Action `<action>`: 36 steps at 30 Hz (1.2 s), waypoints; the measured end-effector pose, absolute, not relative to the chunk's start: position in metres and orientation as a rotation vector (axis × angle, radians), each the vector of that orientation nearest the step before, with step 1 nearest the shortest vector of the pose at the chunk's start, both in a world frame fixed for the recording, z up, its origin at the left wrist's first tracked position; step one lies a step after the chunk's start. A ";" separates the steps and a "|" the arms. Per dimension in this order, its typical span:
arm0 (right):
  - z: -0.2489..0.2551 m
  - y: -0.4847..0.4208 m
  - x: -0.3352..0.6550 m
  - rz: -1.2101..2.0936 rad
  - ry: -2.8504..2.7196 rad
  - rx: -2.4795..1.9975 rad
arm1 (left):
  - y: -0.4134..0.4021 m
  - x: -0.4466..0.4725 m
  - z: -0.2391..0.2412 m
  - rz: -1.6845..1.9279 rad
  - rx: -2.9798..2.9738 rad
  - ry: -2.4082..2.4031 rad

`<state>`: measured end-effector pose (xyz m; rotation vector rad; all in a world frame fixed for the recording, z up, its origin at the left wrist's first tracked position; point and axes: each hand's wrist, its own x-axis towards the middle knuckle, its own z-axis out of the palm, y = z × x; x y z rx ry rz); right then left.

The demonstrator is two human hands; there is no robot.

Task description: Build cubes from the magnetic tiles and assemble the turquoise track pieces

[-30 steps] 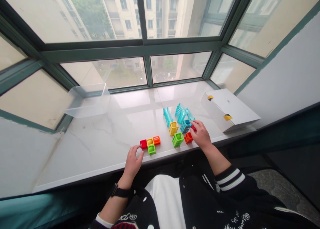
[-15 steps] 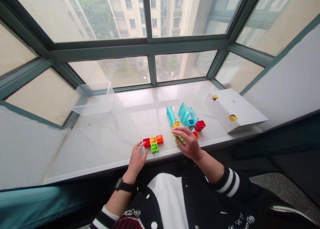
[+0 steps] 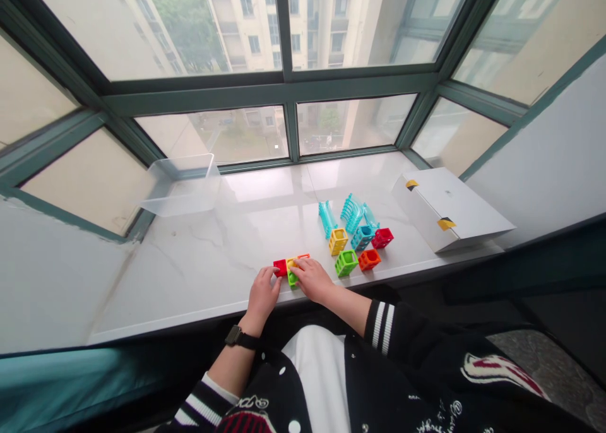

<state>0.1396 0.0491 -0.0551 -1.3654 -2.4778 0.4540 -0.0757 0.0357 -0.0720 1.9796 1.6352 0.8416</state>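
Observation:
A small cluster of joined blocks (image 3: 283,268), red, yellow, green and orange, lies near the front edge of the marble sill (image 3: 213,262). My left hand (image 3: 262,296) has curled fingers pinching the cluster's red end. My right hand (image 3: 313,279) lies over the cluster's middle and right side, fingers pressed on it, hiding most of the yellow and green blocks. To the right stand loose hollow cubes: yellow (image 3: 338,241), green (image 3: 346,263), orange (image 3: 369,259), blue (image 3: 362,237) and red (image 3: 382,237). Behind them lie teal ribbed track pieces (image 3: 353,211).
A clear plastic bin (image 3: 182,185) sits at the back left of the sill against the window frame. A white cardboard box (image 3: 449,209) with yellow tape lies at the right end. My lap in a dark jacket is just below the sill's edge.
My right hand has moved left from the loose cubes onto the joined cluster, uncovering the green and orange cubes. My left hand has closed in on the red end.

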 end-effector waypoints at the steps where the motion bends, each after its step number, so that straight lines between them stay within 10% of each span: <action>1: -0.056 0.049 0.140 0.449 -2.474 -1.356 | 0.036 -0.076 -0.072 0.840 1.971 1.645; 36: -0.061 0.049 0.146 0.569 -2.425 -1.310 | 0.023 -0.086 -0.027 1.217 0.981 1.298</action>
